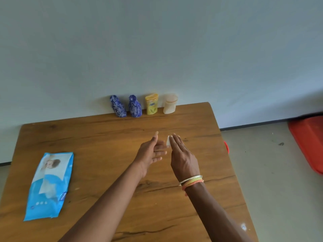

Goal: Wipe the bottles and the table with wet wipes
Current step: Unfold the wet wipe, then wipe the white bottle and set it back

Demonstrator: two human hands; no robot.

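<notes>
Small white folded wet wipe (168, 142) sits at the right hand (183, 159) fingertips, mid-table, peeking out beside the index finger. Right arm reaches forward, back of hand up, fingers straight and together. The thumb is hidden, so can't tell if the wipe is pinched or just lies under the fingers. Left hand (152, 154) just beside it, palm turned inward, fingers spread, holding nothing.

Far edge by the wall: two blue patterned bottles (118, 106), yellow plastic bottle (151, 104), translucent cream bottle (169, 103), in a row. Blue-and-white wipes pack (49, 186) lies flat on the left of the brown wooden table (104, 137). Red plastic object (309, 142) on the floor is cut off at right.
</notes>
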